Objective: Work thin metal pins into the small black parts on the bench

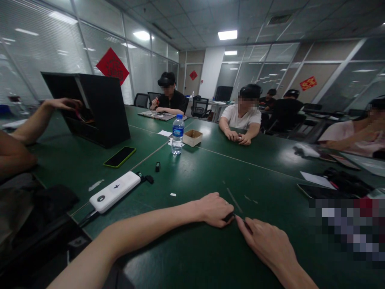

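My left hand (215, 209) rests on the green table (192, 249) with its fingers curled closed. A small dark thing (229, 217) shows at its fingertips, too little of it to name. Close beside it, almost touching, my right hand (267, 243) has its thumb and fingers pressed together. Something thin and dark seems to sit in that pinch, mostly hidden by the fingers. Just beyond both hands, a narrow translucent strip (234, 198) lies on the tabletop. To the left of my left hand is a small white scrap (173, 194).
On the left lie a white power bank (116, 192) with a cable and a phone (120, 157). A water bottle (177, 135) stands by a small open box (193, 139). Another person's hand reaches into a black case (104, 108). Another phone (325, 191) lies right. People sit around.
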`<state>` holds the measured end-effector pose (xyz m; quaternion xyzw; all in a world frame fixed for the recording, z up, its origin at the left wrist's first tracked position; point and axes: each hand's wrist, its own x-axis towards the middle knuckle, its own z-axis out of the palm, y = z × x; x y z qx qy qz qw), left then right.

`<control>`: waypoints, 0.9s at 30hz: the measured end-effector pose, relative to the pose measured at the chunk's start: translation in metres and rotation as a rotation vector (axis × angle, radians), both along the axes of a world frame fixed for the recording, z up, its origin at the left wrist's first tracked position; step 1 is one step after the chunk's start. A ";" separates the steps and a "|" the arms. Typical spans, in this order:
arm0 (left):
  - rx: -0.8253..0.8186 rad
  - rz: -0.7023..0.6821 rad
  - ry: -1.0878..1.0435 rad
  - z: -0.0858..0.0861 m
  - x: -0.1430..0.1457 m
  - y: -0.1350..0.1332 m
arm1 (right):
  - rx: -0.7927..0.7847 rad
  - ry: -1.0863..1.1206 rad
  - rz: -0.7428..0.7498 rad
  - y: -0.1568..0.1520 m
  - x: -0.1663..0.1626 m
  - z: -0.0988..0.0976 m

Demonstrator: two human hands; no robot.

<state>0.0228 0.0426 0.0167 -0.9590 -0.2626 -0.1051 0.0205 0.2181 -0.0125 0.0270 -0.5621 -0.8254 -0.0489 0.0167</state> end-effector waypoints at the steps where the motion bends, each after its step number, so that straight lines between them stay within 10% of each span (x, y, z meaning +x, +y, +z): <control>1: -0.003 0.003 0.005 0.000 0.000 0.000 | -0.012 0.010 0.001 -0.001 0.000 0.001; 22: -0.027 0.058 0.046 0.002 0.002 -0.002 | 0.126 0.044 0.256 -0.011 -0.011 -0.002; 27: -0.015 0.018 0.035 0.001 0.000 0.001 | 0.089 0.049 0.112 -0.008 -0.011 0.001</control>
